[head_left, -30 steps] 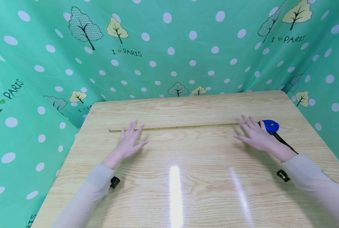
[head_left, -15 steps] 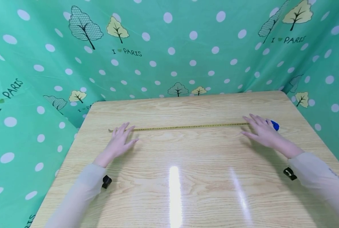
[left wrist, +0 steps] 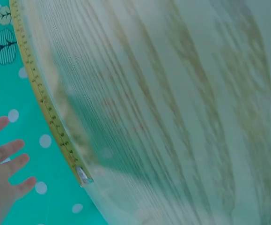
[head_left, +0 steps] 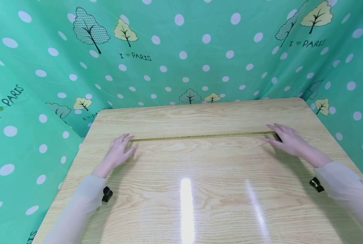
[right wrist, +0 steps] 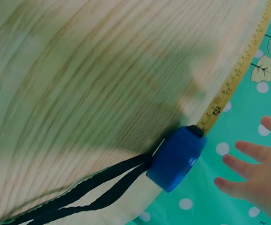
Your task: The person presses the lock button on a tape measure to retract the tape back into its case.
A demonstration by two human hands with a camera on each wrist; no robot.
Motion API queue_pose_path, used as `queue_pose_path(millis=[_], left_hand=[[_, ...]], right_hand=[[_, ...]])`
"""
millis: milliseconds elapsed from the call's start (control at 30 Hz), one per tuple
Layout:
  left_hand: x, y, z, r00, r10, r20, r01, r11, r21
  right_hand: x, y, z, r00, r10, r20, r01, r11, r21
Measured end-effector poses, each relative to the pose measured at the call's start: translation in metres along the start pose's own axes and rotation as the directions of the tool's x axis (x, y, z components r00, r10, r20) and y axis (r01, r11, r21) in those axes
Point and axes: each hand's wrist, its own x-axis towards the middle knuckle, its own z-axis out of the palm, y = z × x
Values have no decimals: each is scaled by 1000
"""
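Both hands lie flat with fingers spread: the left hand [head_left: 118,150] covers the hooked tip of the yellow tape [head_left: 199,136], the right hand [head_left: 286,139] hides the blue case [right wrist: 177,158], seemingly keeping the blade stretched straight across the wooden table [head_left: 184,203]. Green polka-dot cloth [head_left: 181,51] drapes all around.

From my console, both hands hover with fingers spread. The left hand [head_left: 118,151] sits over the tape blade's [head_left: 199,136] hooked end, the right hand [head_left: 286,139] over its blue case [right wrist: 177,158]. Between them only the flat blade crosses bare table [head_left: 181,176]. A black strap [right wrist: 84,192] trails wristward from the case. The green curtain [head_left: 181,61] closes passage beyond the fingertips.
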Motion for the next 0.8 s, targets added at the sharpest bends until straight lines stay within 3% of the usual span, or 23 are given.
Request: queue_pose_path(millis=[367,800], left_hand=[[1,-18,-2,998,-48,-34,47,998,-40],[2,-36,0,996,-63,-57,59,996,-65]], right_hand=[[-1,16,-3,998,57,16,-57,998,-3],[0,31,-2,994,106,38,-106,994,17]])
